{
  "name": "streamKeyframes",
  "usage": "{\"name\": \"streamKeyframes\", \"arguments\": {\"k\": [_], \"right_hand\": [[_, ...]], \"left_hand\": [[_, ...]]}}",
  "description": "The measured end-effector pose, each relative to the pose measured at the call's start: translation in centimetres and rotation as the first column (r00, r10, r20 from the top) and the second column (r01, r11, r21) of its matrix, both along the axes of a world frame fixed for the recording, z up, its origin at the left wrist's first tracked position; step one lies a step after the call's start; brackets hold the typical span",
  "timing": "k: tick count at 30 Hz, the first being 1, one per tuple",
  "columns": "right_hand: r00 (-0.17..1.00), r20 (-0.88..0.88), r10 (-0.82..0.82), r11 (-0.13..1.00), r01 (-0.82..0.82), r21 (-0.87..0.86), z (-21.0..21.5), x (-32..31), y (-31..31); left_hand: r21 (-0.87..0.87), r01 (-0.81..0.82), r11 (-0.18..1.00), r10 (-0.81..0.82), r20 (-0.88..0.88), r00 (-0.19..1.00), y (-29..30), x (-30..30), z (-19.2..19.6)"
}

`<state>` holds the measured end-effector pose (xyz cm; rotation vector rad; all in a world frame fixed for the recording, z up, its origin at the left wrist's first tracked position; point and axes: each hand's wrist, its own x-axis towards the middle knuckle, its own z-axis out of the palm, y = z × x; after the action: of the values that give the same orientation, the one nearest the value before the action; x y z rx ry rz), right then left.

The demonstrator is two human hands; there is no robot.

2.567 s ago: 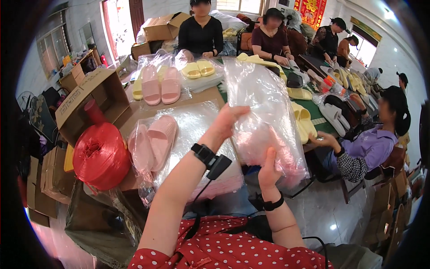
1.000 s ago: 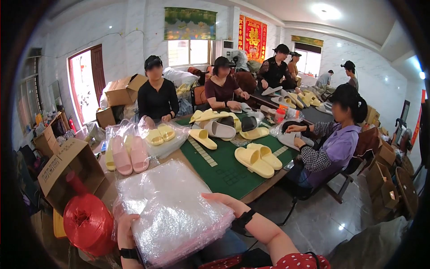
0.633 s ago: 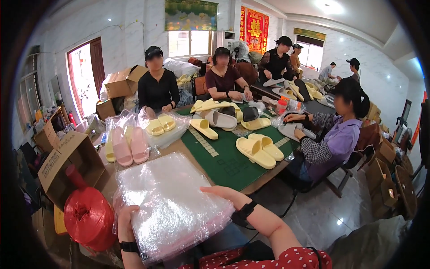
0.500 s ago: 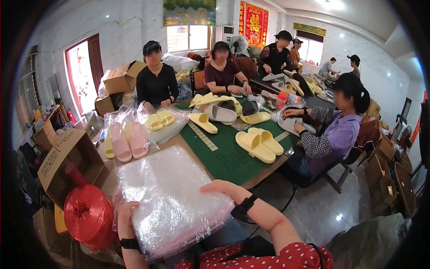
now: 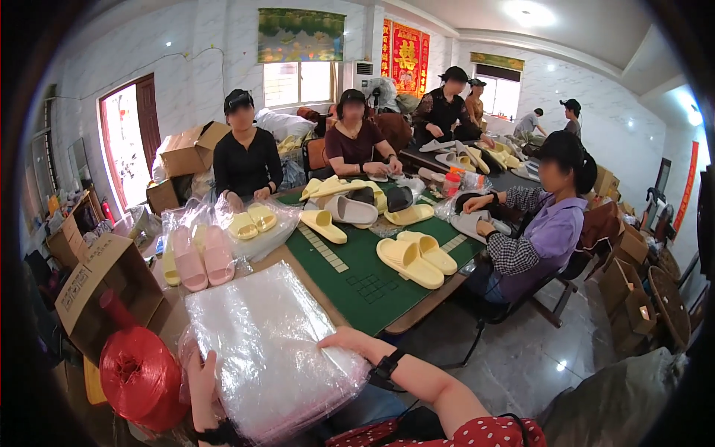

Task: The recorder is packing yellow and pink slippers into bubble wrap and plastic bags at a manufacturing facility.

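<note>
A thick stack of clear plastic bags [image 5: 268,350] lies tilted in front of me, its far end on the table's near corner and its near edge over my lap. My left hand [image 5: 202,372] grips the stack's left side, with part of the fingers hidden. At the right edge, my right hand [image 5: 347,340] holds the stack with some fingers out of sight beneath it. Just beyond the bags stand pink slippers [image 5: 199,257] in clear wrap. Yellow slippers [image 5: 252,221] rest on plastic beside them.
A red twine roll [image 5: 141,376] and an open cardboard box [image 5: 112,279] stand at my left. Yellow slippers [image 5: 417,258] and grey slippers [image 5: 350,211] lie on the green mat [image 5: 350,287]. Several co-workers sit around the tables; one in purple [image 5: 551,231] handles a grey slipper at the right.
The whole view has shifted, so the room's far side sits a little further left. Both my hands keep hold of the bag stack, which lies slightly lower and further left in the picture.
</note>
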<state>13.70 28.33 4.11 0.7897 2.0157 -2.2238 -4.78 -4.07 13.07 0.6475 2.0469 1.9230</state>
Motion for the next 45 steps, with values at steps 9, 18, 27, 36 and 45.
{"name": "streamKeyframes", "arguments": {"k": [9,18,27,36,45], "right_hand": [[0.999,-0.032,0.005,0.984,0.001,0.179,1.0,0.3,-0.4],[1.000,0.020,-0.023,0.979,0.018,0.202,1.9,0.3,-0.3],[1.000,0.006,-0.013,0.990,0.012,0.142,0.2,0.2,0.1],[0.995,-0.031,0.099,0.946,-0.085,0.314,-2.4,-0.6,2.6],[0.997,-0.025,-0.077,0.981,0.071,-0.179,-0.8,0.2,1.5]], "left_hand": [[-0.399,-0.743,0.538,0.230,-0.778,0.585,-3.9,-1.0,-5.1],[-0.358,-0.249,0.900,0.188,-0.197,0.962,-5.9,-6.1,-7.9],[0.373,-0.002,0.928,-0.074,0.190,0.979,-5.3,-3.5,-1.9],[0.611,-0.011,0.792,-0.132,0.190,0.973,-3.9,3.0,6.8],[0.680,-0.237,0.693,0.177,0.158,0.971,-4.5,7.4,15.7]]}}
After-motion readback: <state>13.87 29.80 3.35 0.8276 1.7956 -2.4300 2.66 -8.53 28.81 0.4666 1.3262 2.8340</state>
